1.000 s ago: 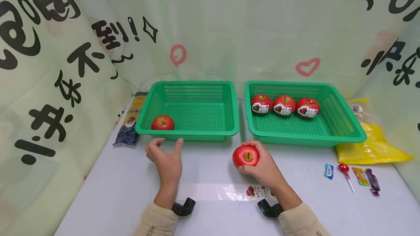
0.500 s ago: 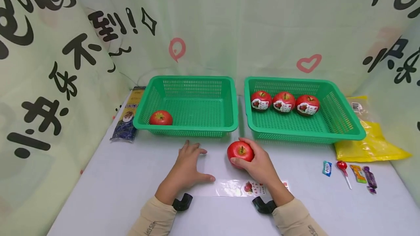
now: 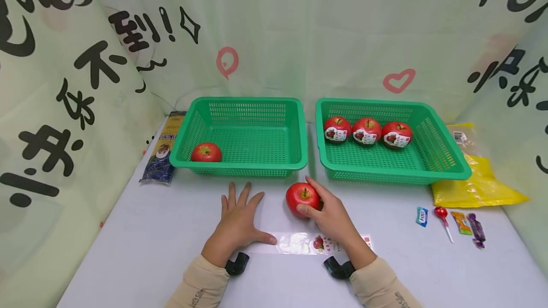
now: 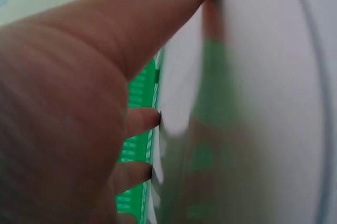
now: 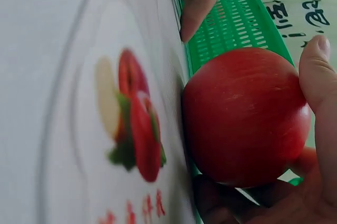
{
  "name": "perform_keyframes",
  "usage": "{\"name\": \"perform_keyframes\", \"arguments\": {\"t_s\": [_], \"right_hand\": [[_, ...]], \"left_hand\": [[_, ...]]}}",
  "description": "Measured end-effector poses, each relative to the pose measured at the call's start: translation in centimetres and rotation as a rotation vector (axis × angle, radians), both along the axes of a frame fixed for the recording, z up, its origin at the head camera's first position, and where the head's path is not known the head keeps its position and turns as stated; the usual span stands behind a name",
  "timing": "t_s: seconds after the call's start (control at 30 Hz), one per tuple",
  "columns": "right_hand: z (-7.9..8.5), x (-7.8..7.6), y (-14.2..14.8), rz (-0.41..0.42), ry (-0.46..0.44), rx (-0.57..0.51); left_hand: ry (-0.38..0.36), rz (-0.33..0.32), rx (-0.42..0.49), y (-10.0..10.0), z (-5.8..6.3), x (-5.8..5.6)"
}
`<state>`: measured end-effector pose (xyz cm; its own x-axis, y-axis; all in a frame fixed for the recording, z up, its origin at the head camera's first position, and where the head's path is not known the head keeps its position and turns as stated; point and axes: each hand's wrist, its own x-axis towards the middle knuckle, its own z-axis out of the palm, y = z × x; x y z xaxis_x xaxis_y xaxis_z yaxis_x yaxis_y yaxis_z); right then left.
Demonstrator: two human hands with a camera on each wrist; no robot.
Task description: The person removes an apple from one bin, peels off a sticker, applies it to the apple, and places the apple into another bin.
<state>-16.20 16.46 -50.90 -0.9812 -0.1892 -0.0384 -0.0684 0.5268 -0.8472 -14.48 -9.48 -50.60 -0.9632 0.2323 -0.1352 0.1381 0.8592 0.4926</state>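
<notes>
My right hand grips a red apple near the middle of the table, thumb on the near side, stem up. In the right wrist view the side of this apple that shows is bare red skin. My left hand lies with fingers spread on the white tabletop, fingertips down. Its thumb reaches the left part of a clear glossy strip. Printed apple labels show on the strip's right part, partly hidden by my right wrist. In the left wrist view, the fingers touch the table.
The left green basket contains one apple. Three labelled apples sit in the right green basket. A dark packet lies far left. A yellow bag, a lollipop and several wrapped sweets lie right.
My left hand has come away from the left basket's front, down and rightward, and spread onto the table by the strip. My right hand has shifted slightly left with the apple.
</notes>
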Motion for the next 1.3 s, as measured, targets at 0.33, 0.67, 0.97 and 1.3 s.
{"name": "perform_keyframes", "arguments": {"t_s": [0.33, 0.67, 0.97, 1.3], "right_hand": [[4.3, 2.3, 1.6, -0.087, 0.312, 0.100], [3.1, 5.5, 2.1, 0.442, 0.212, 0.337], [1.3, 5.1, 1.6, 0.440, 0.301, 0.444], [1.0, 5.3, 1.8, 0.469, 0.389, 0.488]], "left_hand": [[0.002, 0.019, -0.022, -0.5, -0.1, -0.1], [-0.003, -0.004, -0.055, -0.4, 0.5, -0.1], [-0.011, 0.000, -0.055, -0.9, 0.2, -0.1], [-0.016, 0.002, -0.053, -0.8, 0.3, -0.2]]}}
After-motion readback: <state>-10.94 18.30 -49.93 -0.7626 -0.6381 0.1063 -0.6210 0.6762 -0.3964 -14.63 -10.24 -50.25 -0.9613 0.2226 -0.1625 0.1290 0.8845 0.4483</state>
